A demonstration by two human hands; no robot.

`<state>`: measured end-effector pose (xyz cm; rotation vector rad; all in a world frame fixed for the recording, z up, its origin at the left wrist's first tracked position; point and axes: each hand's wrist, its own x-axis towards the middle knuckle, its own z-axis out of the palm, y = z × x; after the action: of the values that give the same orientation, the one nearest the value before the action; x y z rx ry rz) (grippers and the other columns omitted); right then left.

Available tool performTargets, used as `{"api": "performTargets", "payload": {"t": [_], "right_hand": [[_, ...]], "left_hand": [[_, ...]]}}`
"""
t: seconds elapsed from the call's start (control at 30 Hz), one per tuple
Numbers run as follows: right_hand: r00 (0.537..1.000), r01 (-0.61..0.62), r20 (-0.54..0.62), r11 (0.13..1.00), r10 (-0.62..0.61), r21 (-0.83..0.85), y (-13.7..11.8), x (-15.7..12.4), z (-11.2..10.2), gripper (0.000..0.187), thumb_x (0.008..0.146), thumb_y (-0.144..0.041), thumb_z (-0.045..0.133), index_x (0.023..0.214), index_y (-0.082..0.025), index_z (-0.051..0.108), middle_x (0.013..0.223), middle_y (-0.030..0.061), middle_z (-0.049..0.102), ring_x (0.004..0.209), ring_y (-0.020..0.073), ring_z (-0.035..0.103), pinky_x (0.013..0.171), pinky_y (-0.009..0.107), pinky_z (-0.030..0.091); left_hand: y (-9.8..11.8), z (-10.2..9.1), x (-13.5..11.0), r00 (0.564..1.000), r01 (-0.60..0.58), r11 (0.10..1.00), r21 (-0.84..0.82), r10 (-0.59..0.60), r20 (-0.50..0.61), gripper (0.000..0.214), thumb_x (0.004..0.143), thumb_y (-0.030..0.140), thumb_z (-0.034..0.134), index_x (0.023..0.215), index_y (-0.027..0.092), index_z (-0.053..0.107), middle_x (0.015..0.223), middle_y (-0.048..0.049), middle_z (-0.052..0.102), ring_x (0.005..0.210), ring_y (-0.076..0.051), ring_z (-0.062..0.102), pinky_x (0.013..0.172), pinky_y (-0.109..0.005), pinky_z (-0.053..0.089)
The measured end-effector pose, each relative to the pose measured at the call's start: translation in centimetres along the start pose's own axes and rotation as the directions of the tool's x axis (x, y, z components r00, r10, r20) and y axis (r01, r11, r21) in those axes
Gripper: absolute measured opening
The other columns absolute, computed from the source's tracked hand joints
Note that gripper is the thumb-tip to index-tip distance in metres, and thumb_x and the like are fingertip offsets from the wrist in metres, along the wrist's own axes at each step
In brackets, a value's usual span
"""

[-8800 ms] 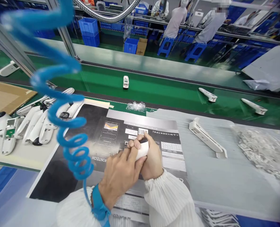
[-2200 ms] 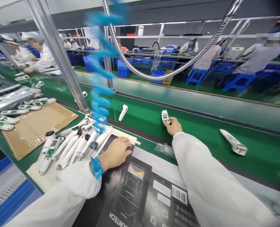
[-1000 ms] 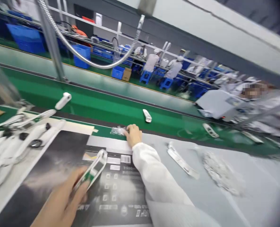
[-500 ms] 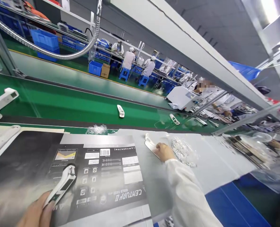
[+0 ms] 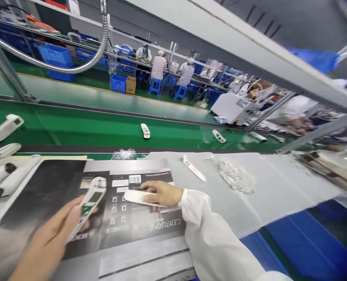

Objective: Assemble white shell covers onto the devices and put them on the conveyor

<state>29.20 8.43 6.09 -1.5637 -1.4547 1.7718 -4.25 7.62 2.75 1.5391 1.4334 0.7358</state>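
My left hand is closed around an open white handheld device housing, with a green circuit board and small display facing up. My right hand grips a white plastic shell half between thumb and fingers, just right of that housing. Both are above a black printed cardboard sheet. Another white shell half lies on the grey sheet to the right, beside a clear bag of small white parts.
A green conveyor belt runs across behind the bench, carrying several spaced white devices. More white housings lie at the left edge. Crumpled clear plastic sits behind the cardboard. A metal beam crosses overhead; co-workers sit farther back.
My right hand has lifted one shell half off the grey sheet and brought it left over the cardboard. My left hand has raised the device housing and moved it slightly right.
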Motion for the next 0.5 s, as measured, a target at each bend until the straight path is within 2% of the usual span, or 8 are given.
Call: {"api": "performTargets", "payload": {"t": [0.07, 0.17, 0.23, 0.33, 0.43, 0.5], "right_hand": [[1.0, -0.001, 0.02, 0.996, -0.001, 0.089, 0.6, 0.6, 0.5, 0.066, 0.062, -0.04, 0.084, 0.12, -0.023, 0.058, 0.099, 0.0007, 0.063, 0.055, 0.0091, 0.06, 0.05, 0.023, 0.051], [0.999, 0.021, -0.033, 0.98, -0.015, 0.199, 2.1, 0.3, -0.2, 0.082, 0.049, -0.029, 0.091, 0.122, -0.024, 0.054, 0.118, 0.0052, 0.057, 0.075, 0.014, 0.064, 0.064, 0.029, 0.056], [0.995, 0.049, -0.099, 0.982, -0.031, 0.18, 3.0, -0.2, -0.5, 0.074, 0.053, -0.03, 0.09, 0.119, -0.022, 0.056, 0.118, 0.0065, 0.058, 0.084, 0.0172, 0.064, 0.074, 0.032, 0.055], [0.969, 0.159, -0.208, 0.983, -0.137, 0.095, 4.0, -0.5, -0.1, 0.057, 0.065, -0.033, 0.083, 0.115, -0.02, 0.057, 0.113, 0.0062, 0.061, 0.095, 0.0197, 0.061, 0.082, 0.033, 0.051], [0.936, 0.229, -0.292, 0.97, -0.197, 0.079, 4.4, -0.4, 0.9, 0.055, 0.067, -0.031, 0.081, 0.115, -0.022, 0.055, 0.112, 0.0047, 0.061, 0.097, 0.0199, 0.059, 0.083, 0.032, 0.049], [0.924, 0.224, -0.327, 0.974, -0.197, 0.045, 4.5, -0.4, 1.3, 0.052, 0.068, -0.029, 0.081, 0.113, -0.022, 0.055, 0.11, 0.0037, 0.061, 0.095, 0.0193, 0.059, 0.084, 0.033, 0.048]], "left_hand": [[2.3, 0.5, 1.0, 0.999, -0.016, 1.0, 0.016, 0.015, 0.041, 0.045, 0.091, 0.056, 0.046, 0.128, 0.034, 0.058, 0.13, 0.0013, 0.064, 0.106, -0.025, 0.067, 0.092, -0.039, 0.057], [4.5, 2.4, 2.3, 0.98, -0.171, 0.982, 0.084, 0.161, 0.114, 0.039, 0.094, 0.05, 0.048, 0.126, 0.03, 0.058, 0.133, -0.0009, 0.061, 0.122, -0.025, 0.056, 0.106, -0.041, 0.046], [5.0, 4.2, 2.9, 0.948, -0.286, 0.952, 0.108, 0.265, 0.177, 0.035, 0.096, 0.044, 0.048, 0.127, 0.029, 0.056, 0.133, -0.002, 0.06, 0.123, -0.023, 0.054, 0.107, -0.041, 0.044], [5.3, 7.4, 3.9, 0.873, -0.451, 0.883, 0.127, 0.408, 0.266, 0.032, 0.096, 0.035, 0.051, 0.127, 0.028, 0.055, 0.129, -0.0036, 0.061, 0.12, -0.023, 0.055, 0.104, -0.042, 0.043], [5.2, 9.9, 4.8, 0.795, -0.578, 0.803, 0.146, 0.513, 0.324, 0.026, 0.094, 0.027, 0.056, 0.12, 0.025, 0.058, 0.121, -0.0042, 0.065, 0.113, -0.023, 0.057, 0.1, -0.044, 0.043], [4.9, 10.7, 5.5, 0.755, -0.633, 0.758, 0.154, 0.562, 0.338, 0.023, 0.094, 0.024, 0.056, 0.117, 0.024, 0.06, 0.118, -0.0036, 0.066, 0.112, -0.023, 0.057, 0.099, -0.044, 0.043]]}}
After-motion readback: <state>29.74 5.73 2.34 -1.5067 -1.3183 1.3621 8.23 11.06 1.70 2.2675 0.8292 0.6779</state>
